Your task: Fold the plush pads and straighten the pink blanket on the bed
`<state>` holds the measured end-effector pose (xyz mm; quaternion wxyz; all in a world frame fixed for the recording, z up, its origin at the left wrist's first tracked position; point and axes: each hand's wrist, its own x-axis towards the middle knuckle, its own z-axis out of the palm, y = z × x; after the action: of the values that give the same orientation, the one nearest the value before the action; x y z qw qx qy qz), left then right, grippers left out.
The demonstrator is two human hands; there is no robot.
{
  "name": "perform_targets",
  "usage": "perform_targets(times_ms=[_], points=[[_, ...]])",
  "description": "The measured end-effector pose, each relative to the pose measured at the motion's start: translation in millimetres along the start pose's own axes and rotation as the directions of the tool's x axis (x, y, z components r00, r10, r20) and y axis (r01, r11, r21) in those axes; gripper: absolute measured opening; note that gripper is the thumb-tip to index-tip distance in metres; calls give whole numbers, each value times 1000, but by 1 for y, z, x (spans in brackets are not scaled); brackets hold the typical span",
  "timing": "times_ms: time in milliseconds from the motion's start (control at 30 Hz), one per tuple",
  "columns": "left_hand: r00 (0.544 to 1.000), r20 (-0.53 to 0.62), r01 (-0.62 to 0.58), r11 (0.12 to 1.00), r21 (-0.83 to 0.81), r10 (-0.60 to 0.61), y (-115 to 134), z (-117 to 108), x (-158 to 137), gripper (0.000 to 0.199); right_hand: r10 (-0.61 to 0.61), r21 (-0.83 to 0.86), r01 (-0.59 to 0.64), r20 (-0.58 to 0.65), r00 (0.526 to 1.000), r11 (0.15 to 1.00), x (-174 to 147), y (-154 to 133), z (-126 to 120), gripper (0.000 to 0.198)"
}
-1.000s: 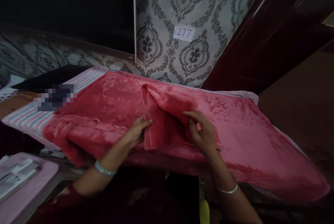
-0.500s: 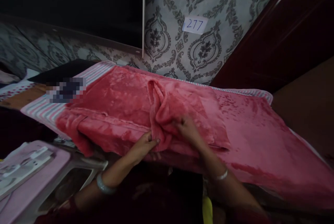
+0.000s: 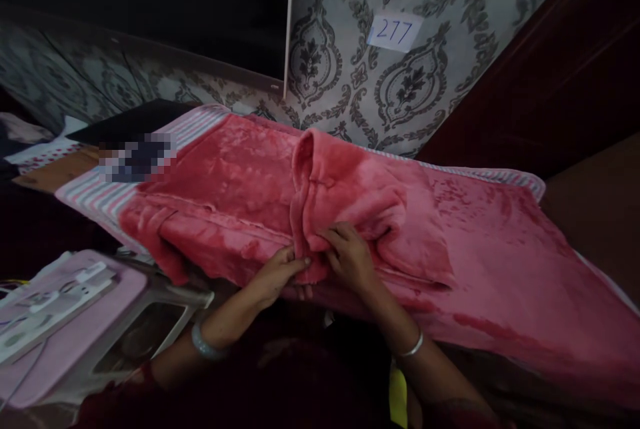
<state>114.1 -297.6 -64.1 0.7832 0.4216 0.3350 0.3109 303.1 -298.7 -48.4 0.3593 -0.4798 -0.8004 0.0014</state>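
A pink-red plush garment lies across the table, with a sleeve-like part drooping over the front edge at the left. Its raised, hood-like fold stands bunched up in the middle. My left hand pinches the lower edge of this fold between thumb and fingers. Close beside it, my right hand has its bent fingers closed on the front of the same fold. The fingertips of both hands are partly hidden by the cloth.
A pink plush cover with a striped border spreads under the garment. At the lower left, a pink stool carries a white power strip. Behind the table are a dark television and a patterned wall with a paper reading 277.
The hood-like fold has been pulled up and spread wider to the right. My right hand has shifted down and closer to my left hand, which keeps its grip. The view has shifted slightly.
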Motion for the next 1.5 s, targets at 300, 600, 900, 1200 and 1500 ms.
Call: perform_targets(times_ms=[300, 600, 900, 1200, 1500], points=[[1000, 0, 18, 999, -49, -18, 7, 4, -4, 32, -112, -6, 112, -110, 988, 994, -26, -11, -2, 41], [996, 31, 80, 996, -29, -80, 7, 2, -7, 43, -171, -32, 169, -98, 980, 985, -31, -16, 8, 47], [997, -57, 51, 997, 58, -47, 4, 6, -8, 59, -72, -42, 73, 25, 997, 996, -36, -31, 2, 60], [923, -76, -246, 731, 637, 377, 62, -30, 10, 52, -150, -1, 158, -329, 932, 987, -26, -26, 11, 53], [731, -149, -68, 287, 955, 666, 153, -91, 144, 64, -101, 24, 121, -407, 908, 992, -39, -40, -29, 43]])
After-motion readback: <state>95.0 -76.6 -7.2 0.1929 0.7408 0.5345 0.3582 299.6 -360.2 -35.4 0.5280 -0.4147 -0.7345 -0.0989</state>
